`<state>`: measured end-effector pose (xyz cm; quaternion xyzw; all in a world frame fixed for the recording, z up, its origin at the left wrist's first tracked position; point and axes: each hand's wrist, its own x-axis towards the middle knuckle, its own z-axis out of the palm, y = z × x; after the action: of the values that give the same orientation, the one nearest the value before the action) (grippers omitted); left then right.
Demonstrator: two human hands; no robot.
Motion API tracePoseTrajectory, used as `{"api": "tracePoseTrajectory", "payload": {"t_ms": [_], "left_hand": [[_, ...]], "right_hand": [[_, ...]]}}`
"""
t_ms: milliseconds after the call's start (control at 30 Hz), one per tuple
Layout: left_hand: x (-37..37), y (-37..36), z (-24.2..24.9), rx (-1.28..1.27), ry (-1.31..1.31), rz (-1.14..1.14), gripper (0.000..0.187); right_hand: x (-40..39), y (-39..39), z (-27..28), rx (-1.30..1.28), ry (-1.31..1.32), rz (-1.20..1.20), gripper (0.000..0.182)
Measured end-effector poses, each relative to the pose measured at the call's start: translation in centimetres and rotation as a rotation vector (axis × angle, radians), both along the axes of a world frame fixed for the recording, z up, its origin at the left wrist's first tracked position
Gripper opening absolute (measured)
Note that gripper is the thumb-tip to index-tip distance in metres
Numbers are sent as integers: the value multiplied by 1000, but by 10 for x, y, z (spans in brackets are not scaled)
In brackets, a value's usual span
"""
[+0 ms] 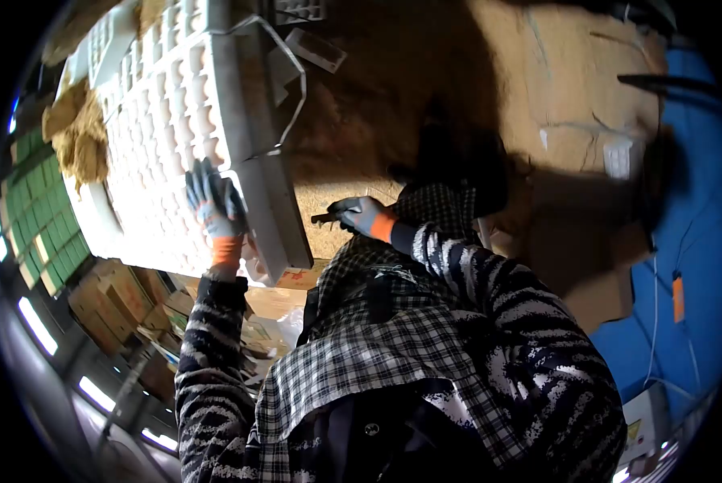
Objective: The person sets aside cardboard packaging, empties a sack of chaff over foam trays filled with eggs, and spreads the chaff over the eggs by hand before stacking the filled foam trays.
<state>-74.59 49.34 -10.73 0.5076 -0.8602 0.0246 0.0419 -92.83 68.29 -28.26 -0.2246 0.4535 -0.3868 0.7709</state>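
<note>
The person's left hand (216,201), in a grey glove with an orange cuff, lies on the big white rack (260,189), near its edge. Its fingers are held out long and quite flat, and they are not curled around anything. The rack is on the left side of the view, tilted and very bright. It has many rows of pale round things (163,121) that look like eggs, and the left hand is over some of them.

The right hand (363,216) wears the same kind of glove. Its fingers are curled tight around a small dark tool (325,218), which sticks out toward the rack but does not touch it. The tool is too small and dark to tell what kind it is.

A white cord (303,88) loops out from the side of the rack. Fluffy brown stuff (83,133) sits at the rack's far side. The person wears a checked apron (369,342) and a stripy black and white top (530,322). Green boxes (47,217) are stacked at the far left, with brown boxes (115,298) below them.
</note>
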Motion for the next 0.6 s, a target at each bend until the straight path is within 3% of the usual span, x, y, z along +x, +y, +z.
{"api": "tracePoseTrajectory", "payload": {"t_ms": [33,100,167,233,367,433,500,600], "left_hand": [[2,-1,-1,11,31,-18,54],[0,0,0,-1,23,-45,52],[-10,3,8,16,35,-82,46],[-10,1,5,50,85,-68,43],[-15,5,6,26,43,-74,42],[-12,5,6,34,18,-64,43],[-17,6,7,44,16,-35,46],[-11,6,8,59,13,-14,50]], "right_hand": [[9,6,-5,-22,65,30,25],[37,19,-19,26,-76,-156,24],[34,18,-20,-63,-78,-136,26],[-9,-2,27,-77,2,152,26],[-10,-7,32,-135,20,293,26],[16,2,15,-373,104,208,28],[15,0,26,-340,373,271,27],[-13,7,47,-289,280,258,31]]}}
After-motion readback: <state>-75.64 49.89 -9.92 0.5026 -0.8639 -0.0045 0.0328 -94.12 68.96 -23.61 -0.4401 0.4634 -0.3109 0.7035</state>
